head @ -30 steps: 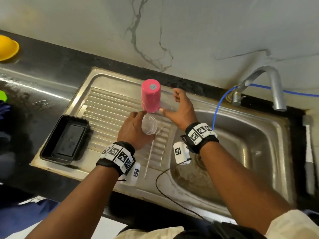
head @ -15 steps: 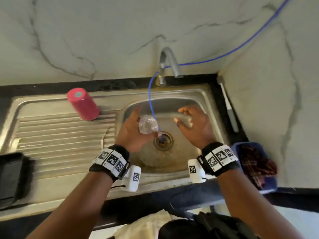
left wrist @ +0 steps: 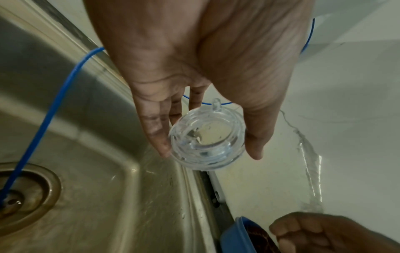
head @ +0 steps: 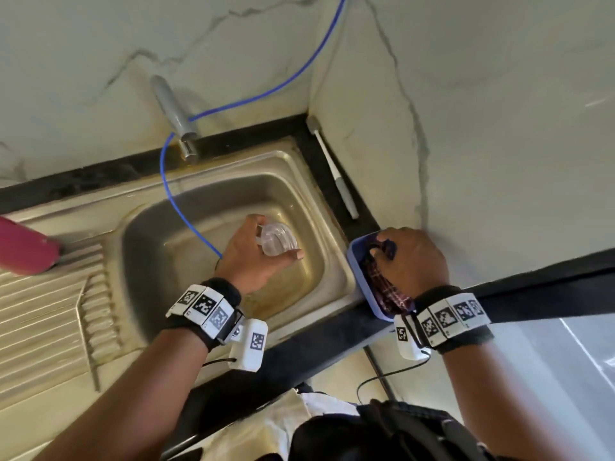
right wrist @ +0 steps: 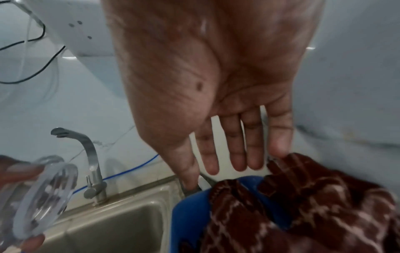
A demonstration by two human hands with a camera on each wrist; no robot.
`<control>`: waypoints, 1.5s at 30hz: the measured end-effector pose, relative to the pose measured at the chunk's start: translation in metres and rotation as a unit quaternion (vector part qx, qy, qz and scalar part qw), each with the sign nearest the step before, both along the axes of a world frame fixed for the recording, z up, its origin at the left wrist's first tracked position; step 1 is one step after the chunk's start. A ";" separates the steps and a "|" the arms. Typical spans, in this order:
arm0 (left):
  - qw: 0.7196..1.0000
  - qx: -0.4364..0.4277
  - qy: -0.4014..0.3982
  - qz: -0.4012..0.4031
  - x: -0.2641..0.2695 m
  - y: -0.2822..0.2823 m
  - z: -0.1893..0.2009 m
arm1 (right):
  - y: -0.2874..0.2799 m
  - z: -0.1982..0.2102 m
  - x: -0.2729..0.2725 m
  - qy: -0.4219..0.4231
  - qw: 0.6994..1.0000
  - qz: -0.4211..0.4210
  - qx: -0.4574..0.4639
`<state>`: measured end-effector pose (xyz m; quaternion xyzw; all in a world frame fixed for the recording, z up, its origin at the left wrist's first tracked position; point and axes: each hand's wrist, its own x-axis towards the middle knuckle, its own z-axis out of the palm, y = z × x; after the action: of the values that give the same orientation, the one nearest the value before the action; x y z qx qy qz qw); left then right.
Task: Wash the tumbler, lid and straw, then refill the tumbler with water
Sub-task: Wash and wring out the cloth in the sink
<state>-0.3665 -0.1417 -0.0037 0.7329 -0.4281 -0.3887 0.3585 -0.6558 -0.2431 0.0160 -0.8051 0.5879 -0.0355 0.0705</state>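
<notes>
Holding clear lid [head: 278, 240], label-free

Checked cloth [head: 387, 287] in blue tub [head: 361, 287] beside sink [head: 159, 247]

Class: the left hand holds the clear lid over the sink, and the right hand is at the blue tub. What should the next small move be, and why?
Probably close the right hand on the checked cloth and lift it from the blue tub. Its fingers reach straight to the cloth, not yet curled, while the left hand holds the lid over the sink.
</notes>
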 end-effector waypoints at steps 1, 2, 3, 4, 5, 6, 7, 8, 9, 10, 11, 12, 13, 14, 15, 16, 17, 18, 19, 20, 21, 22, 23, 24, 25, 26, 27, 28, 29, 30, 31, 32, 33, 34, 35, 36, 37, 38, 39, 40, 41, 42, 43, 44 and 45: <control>1.000 -0.003 -0.001 -0.003 -0.004 -0.003 0.000 | 0.001 -0.002 -0.003 0.015 0.999 0.004 0.037; 1.000 -0.003 -0.001 -0.003 -0.007 -0.005 -0.001 | 0.000 -0.005 -0.006 0.030 0.997 0.006 0.074; 1.000 -0.002 -0.001 -0.001 -0.010 -0.007 -0.002 | 0.001 -0.005 -0.005 0.049 0.994 0.008 0.097; 1.000 0.001 -0.005 0.000 -0.012 -0.008 -0.002 | 0.002 -0.008 -0.005 0.070 0.993 0.023 0.092; 1.000 0.002 -0.009 0.001 -0.014 -0.008 -0.001 | 0.003 -0.009 -0.002 0.091 0.993 0.049 0.056; 1.000 0.003 -0.013 0.003 -0.015 -0.009 0.000 | 0.004 -0.013 0.000 0.102 0.992 0.074 0.027; 1.000 0.003 -0.014 0.006 -0.016 -0.009 0.000 | 0.004 -0.016 0.002 0.108 0.989 0.096 0.011; 1.000 0.001 -0.014 0.011 -0.018 -0.009 0.000 | 0.004 -0.019 0.002 0.119 0.986 0.111 0.036; 1.000 0.000 -0.014 0.016 -0.019 -0.010 0.000 | 0.003 -0.023 0.001 0.134 0.981 0.113 0.085; 1.000 0.000 -0.014 0.019 -0.021 -0.011 0.001 | 0.001 -0.024 0.000 0.149 0.975 0.107 0.129; 1.000 -0.001 -0.014 0.022 -0.022 -0.011 0.001 | -0.002 -0.024 -0.001 0.154 0.971 0.099 0.154; 1.000 -0.002 -0.013 0.025 -0.023 -0.012 0.003 | -0.005 -0.023 -0.003 0.147 0.971 0.093 0.167; 1.000 -0.001 -0.013 0.027 -0.024 -0.013 0.004 | -0.005 -0.020 -0.004 0.134 0.971 0.090 0.179; 0.999 -0.003 -0.012 0.030 -0.025 -0.013 0.005 | -0.006 -0.014 -0.004 0.123 0.971 0.090 0.185; 0.999 -0.005 -0.011 0.033 -0.026 -0.014 0.005 | -0.006 -0.007 -0.005 0.114 0.973 0.092 0.180; 0.999 -0.006 -0.011 0.037 -0.026 -0.014 0.006 | -0.006 0.000 -0.007 0.095 0.978 0.090 0.163; 0.999 -0.007 -0.011 0.042 -0.026 -0.014 0.008 | -0.007 0.007 -0.010 0.066 0.983 0.086 0.146; 0.999 -0.008 -0.007 0.049 -0.026 -0.014 0.009 | -0.008 0.017 -0.011 0.031 0.987 0.080 0.136; 0.999 -0.010 -0.002 0.054 -0.026 -0.015 0.010 | -0.010 0.027 -0.012 -0.001 0.989 0.073 0.131; 0.998 -0.014 0.006 0.060 -0.027 -0.015 0.012 | -0.012 0.036 -0.012 -0.032 0.989 0.071 0.125; 0.997 -0.018 0.014 0.067 -0.027 -0.015 0.014 | -0.014 0.046 -0.012 -0.059 0.988 0.075 0.117; 0.997 -0.024 0.022 0.073 -0.028 -0.014 0.016 | -0.017 0.058 -0.011 -0.092 0.986 0.080 0.111; 0.996 -0.029 0.026 0.076 -0.028 -0.014 0.016 | -0.020 0.071 -0.010 -0.130 0.983 0.084 0.103; 0.996 -0.035 0.032 0.079 -0.027 -0.014 0.017 | -0.023 0.085 -0.008 -0.173 0.976 0.087 0.095; 0.995 -0.040 0.038 0.083 -0.027 -0.013 0.018 | -0.026 0.100 -0.006 -0.212 0.969 0.091 0.089; 0.994 -0.045 0.045 0.088 -0.025 -0.012 0.019 | -0.029 0.114 -0.003 -0.246 0.961 0.098 0.084; 0.994 -0.048 0.049 0.089 -0.023 -0.011 0.020 | -0.033 0.126 0.002 -0.273 0.953 0.105 0.081; 0.993 -0.048 0.053 0.090 -0.021 -0.011 0.022 | -0.036 0.136 0.009 -0.300 0.944 0.112 0.084; 0.993 -0.049 0.058 0.091 -0.017 -0.011 0.022 | -0.038 0.143 0.018 -0.327 0.933 0.117 0.091; 0.992 -0.054 0.067 0.092 -0.014 -0.012 0.024 | -0.039 0.145 0.029 -0.355 0.922 0.118 0.101; 0.991 -0.063 0.077 0.093 -0.011 -0.011 0.027 | -0.040 0.143 0.042 -0.382 0.910 0.117 0.112; 0.988 -0.074 0.091 0.095 -0.007 -0.012 0.031 | -0.041 0.137 0.057 -0.409 0.897 0.115 0.120; 0.987 -0.078 0.104 0.097 -0.003 -0.012 0.034 | -0.040 0.129 0.072 -0.431 0.886 0.113 0.126; 0.986 -0.082 0.110 0.097 0.000 -0.012 0.038 | -0.037 0.119 0.089 -0.444 0.879 0.112 0.132; 0.987 -0.088 0.100 0.094 0.003 -0.011 0.041 | -0.033 0.108 0.105 -0.449 0.875 0.110 0.141; 0.987 -0.096 0.082 0.095 0.005 -0.010 0.043 | -0.028 0.098 0.121 -0.449 0.874 0.111 0.152; 0.987 -0.108 0.057 0.101 0.009 -0.010 0.044 | -0.021 0.087 0.136 -0.443 0.874 0.117 0.162; 0.986 -0.119 0.034 0.111 0.013 -0.010 0.044 | -0.012 0.078 0.150 -0.433 0.876 0.127 0.169; 0.985 -0.125 0.023 0.121 0.018 -0.009 0.044 | -0.003 0.071 0.161 -0.429 0.874 0.142 0.177; 0.983 -0.129 0.021 0.131 0.023 -0.007 0.043 | 0.006 0.064 0.171 -0.435 0.866 0.157 0.191; 0.981 -0.128 0.022 0.142 0.028 -0.004 0.043 | 0.016 0.060 0.179 -0.451 0.850 0.166 0.215; 0.979 -0.127 0.032 0.153 0.034 -0.001 0.044 | 0.024 0.059 0.185 -0.465 0.834 0.172 0.244; 0.978 -0.129 0.046 0.160 0.041 0.002 0.044 | 0.031 0.056 0.190 -0.474 0.821 0.173 0.265; 0.975 -0.138 0.054 0.164 0.048 0.005 0.044 | 0.036 0.053 0.195 -0.482 0.816 0.165 0.273; 0.974 -0.149 0.058 0.161 0.054 0.007 0.045 | 0.040 0.049 0.199 -0.490 0.814 0.149 0.273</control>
<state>-0.3124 -0.1351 0.0410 0.7066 -0.3365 -0.2993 0.5457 -0.4572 -0.2030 0.0648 -0.7062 0.3343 -0.2526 0.5707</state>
